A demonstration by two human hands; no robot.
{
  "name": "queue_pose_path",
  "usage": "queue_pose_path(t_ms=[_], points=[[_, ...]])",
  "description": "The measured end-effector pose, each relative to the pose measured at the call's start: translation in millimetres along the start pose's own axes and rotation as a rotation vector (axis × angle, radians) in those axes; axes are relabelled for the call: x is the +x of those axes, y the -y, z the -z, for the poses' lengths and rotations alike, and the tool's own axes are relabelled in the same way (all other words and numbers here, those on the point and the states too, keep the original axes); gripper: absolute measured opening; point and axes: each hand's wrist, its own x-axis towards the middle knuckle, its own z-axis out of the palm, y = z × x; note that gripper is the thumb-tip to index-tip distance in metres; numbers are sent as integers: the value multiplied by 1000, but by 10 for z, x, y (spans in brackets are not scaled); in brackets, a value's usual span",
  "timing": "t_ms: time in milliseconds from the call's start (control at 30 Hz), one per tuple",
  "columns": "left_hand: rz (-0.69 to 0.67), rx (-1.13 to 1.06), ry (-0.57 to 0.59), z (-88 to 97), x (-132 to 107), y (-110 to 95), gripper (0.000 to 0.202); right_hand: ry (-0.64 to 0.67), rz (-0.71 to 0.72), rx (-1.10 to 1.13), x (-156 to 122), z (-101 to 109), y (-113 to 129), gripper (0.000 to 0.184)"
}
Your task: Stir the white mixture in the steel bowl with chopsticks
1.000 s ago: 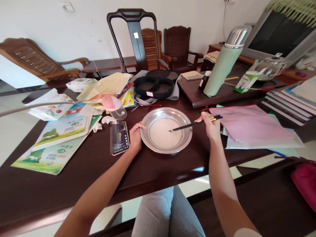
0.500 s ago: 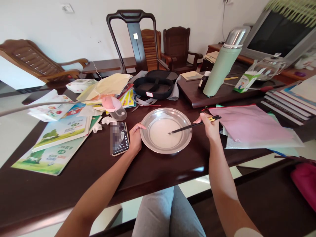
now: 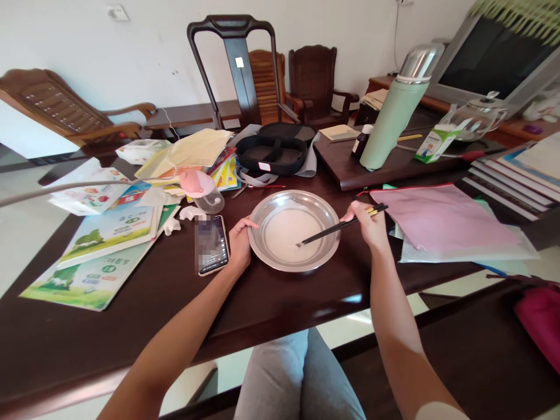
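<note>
A round metal plate (image 3: pixel 324 249) with a thin white liquid in it sits on the dark wooden table (image 3: pixel 245 303) in front of me. My left hand (image 3: pixel 240 240) grips the plate's left rim, fingers curled on it. My right hand (image 3: pixel 370 224) is closed around a pair of dark chopsticks (image 3: pixel 336 226) at the plate's right side. Their tips dip into the white liquid near the plate's middle. A phone (image 3: pixel 212 244) lies just left of my left hand.
Picture books (image 3: pixel 109 233) and papers cover the table's left. A pink-lidded cup (image 3: pixel 202 189) and a black divided tray (image 3: pixel 275 153) stand behind the plate. A pink zip folder (image 3: pixel 441 219), stacked books, a green thermos (image 3: pixel 394 116) and a glass kettle are at the right. Chairs stand beyond.
My right hand has shifted slightly left and nearer the plate, and the chopstick tips have slid a little lower in the liquid. My left hand has stayed on the rim.
</note>
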Motion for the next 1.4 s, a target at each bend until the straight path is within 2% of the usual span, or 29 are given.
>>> queue_pose_path(t_ms=[67,133,200,300,367,433,533,600,767,833,933,1000,1200,1267,1400], points=[[3,3,4,5,-1,3,11,131,3,-5,-19,-38,32,64],[1,-2,6,7,-2,4,10,192,19,-19,-24,-68,40,61],[0,-6,5,5,-2,1,8,141,31,-35,-12,-64,19,59],[-3,2,-3,-2,-1,-1,11,-27,31,-32,15,-10,-26,61],[-7,4,-9,-5,1,-1,13,-76,22,-8,17,18,-29,63],[-8,2,-8,-4,1,0,13,-15,9,8,4,13,-4,64],[5,-7,-5,0,-1,1,11,173,13,1,-19,-39,45,60],[13,-9,-2,2,-3,1,11,212,25,-13,-19,-60,54,58],[2,8,-5,0,-1,6,16,-34,8,-20,12,1,15,63],[-5,8,-8,1,3,8,15,-26,-7,2,7,13,18,65],[-5,7,-9,4,6,8,11,139,-7,11,-15,-23,39,64],[2,8,-7,5,6,8,10,194,14,-11,-20,-51,40,61],[5,-6,-6,2,5,9,8,-48,10,-5,2,-2,-4,63],[8,-13,-3,1,3,7,8,-12,-3,24,-6,2,9,63],[21,10,-9,2,-2,2,12,161,10,10,-21,-45,36,59]])
